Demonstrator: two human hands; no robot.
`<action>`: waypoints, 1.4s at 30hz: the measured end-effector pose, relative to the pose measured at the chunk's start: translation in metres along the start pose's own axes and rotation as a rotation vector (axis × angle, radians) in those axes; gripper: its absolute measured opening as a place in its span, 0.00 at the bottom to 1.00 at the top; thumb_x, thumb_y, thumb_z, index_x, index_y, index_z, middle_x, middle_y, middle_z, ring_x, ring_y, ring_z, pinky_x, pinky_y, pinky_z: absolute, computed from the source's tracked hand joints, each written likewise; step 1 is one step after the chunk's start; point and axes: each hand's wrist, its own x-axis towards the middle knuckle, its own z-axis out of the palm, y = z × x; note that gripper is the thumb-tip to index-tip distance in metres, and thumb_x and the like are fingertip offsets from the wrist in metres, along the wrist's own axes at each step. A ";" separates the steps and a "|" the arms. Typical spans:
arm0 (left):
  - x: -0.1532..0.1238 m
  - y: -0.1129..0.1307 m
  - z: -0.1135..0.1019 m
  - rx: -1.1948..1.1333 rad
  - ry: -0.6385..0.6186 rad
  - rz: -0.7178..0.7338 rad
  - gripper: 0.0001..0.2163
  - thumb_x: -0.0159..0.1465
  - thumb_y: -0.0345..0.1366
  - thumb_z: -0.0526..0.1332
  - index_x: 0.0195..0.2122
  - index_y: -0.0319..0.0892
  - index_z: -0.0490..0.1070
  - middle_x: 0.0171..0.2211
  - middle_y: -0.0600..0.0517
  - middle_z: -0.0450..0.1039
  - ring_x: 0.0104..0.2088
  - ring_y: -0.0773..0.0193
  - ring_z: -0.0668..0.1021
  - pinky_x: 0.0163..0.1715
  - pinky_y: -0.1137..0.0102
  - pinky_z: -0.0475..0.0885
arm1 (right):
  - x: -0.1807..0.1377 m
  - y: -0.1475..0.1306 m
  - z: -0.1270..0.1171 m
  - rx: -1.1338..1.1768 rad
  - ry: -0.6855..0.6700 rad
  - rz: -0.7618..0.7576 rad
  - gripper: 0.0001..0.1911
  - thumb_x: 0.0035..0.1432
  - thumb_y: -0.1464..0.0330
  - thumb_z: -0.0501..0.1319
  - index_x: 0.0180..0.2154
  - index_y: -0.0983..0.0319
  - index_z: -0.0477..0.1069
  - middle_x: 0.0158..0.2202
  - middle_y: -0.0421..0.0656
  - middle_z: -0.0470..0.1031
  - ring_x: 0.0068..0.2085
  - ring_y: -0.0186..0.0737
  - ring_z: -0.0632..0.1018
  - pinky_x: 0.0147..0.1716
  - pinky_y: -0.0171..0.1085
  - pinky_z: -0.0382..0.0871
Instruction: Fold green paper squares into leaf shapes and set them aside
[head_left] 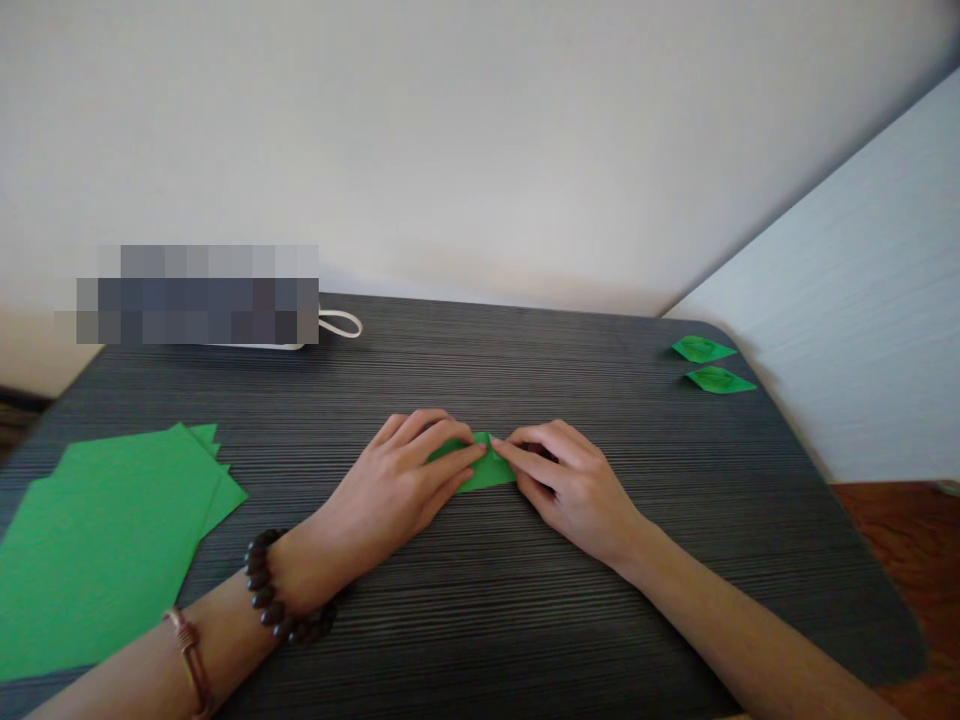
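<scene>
A small folded piece of green paper lies near the middle of the dark, fine-striped tabletop, and both hands have hold of it. The left hand covers its left part with the fingers stretched along the top; the right hand comes in from the other side, and the two index fingertips meet at the little raised peak on the far edge. Neither hand is clenched. The thumbs are hidden, so it may be a pinch or only a flat press.

The piece looks very light and thin (stiffened a little where it is doubled), easy to slide on the smooth surface and easy to crease wrongly; it is best held at its edges and corners with fingertips.

A loose stack of green paper sheets lies left, and two green leaf-shaped folded pieces far right.
</scene>
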 end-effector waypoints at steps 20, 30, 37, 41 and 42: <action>-0.001 -0.001 -0.008 0.036 -0.052 -0.020 0.14 0.66 0.35 0.51 0.52 0.44 0.66 0.45 0.46 0.68 0.47 0.54 0.67 0.45 0.58 0.65 | -0.001 -0.005 -0.006 -0.142 -0.102 -0.119 0.18 0.61 0.73 0.55 0.53 0.58 0.67 0.54 0.36 0.69 0.51 0.44 0.68 0.48 0.45 0.66; -0.003 -0.001 -0.009 0.065 -0.047 -0.041 0.14 0.66 0.37 0.51 0.51 0.45 0.68 0.44 0.47 0.68 0.45 0.55 0.68 0.44 0.59 0.66 | -0.001 -0.005 -0.007 -0.207 -0.088 -0.152 0.18 0.61 0.73 0.55 0.53 0.58 0.67 0.54 0.34 0.69 0.51 0.44 0.68 0.47 0.45 0.65; -0.002 -0.002 -0.008 0.107 -0.045 -0.026 0.16 0.67 0.37 0.51 0.54 0.44 0.65 0.44 0.47 0.68 0.46 0.55 0.68 0.44 0.59 0.66 | 0.000 -0.007 -0.007 -0.242 -0.093 -0.168 0.18 0.61 0.72 0.55 0.53 0.59 0.67 0.55 0.32 0.68 0.51 0.45 0.67 0.47 0.45 0.66; -0.002 -0.001 -0.009 0.118 -0.060 -0.021 0.16 0.67 0.37 0.51 0.54 0.47 0.64 0.43 0.48 0.68 0.45 0.55 0.68 0.43 0.59 0.67 | 0.000 -0.008 -0.007 -0.257 -0.096 -0.178 0.18 0.61 0.72 0.55 0.54 0.60 0.67 0.56 0.32 0.67 0.51 0.45 0.67 0.47 0.45 0.66; -0.002 -0.001 -0.009 0.122 -0.064 -0.022 0.15 0.67 0.37 0.50 0.54 0.47 0.64 0.43 0.48 0.68 0.45 0.55 0.68 0.43 0.59 0.67 | 0.000 -0.008 -0.007 -0.259 -0.095 -0.181 0.18 0.61 0.72 0.55 0.54 0.60 0.66 0.56 0.32 0.67 0.51 0.45 0.67 0.47 0.45 0.66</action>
